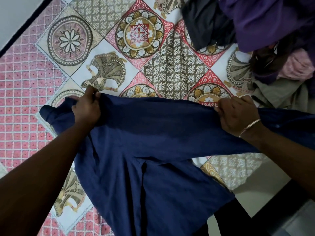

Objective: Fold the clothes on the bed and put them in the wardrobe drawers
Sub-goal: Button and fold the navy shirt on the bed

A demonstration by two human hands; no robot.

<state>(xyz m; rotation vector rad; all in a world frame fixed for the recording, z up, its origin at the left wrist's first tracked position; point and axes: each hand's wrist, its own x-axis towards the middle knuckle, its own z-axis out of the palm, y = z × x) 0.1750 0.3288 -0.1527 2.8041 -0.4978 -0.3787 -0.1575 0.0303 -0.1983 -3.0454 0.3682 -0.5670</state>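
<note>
A navy blue garment (pixel 153 150) is stretched between my hands over the patterned bedsheet (pixel 139 53). My left hand (pixel 87 108) grips its top edge near a sleeve that trails to the left. My right hand (pixel 237 114), with a thin bangle on the wrist, pinches the same edge further right. The lower part of the garment hangs down toward me and off the bed's near side.
A heap of unfolded clothes lies at the upper right: a purple garment (pixel 272 19), a black one (pixel 208 23), a pink one (pixel 298 67) and an olive one (pixel 279 92). The bed's edge and pale floor (pixel 255 193) show at the lower right.
</note>
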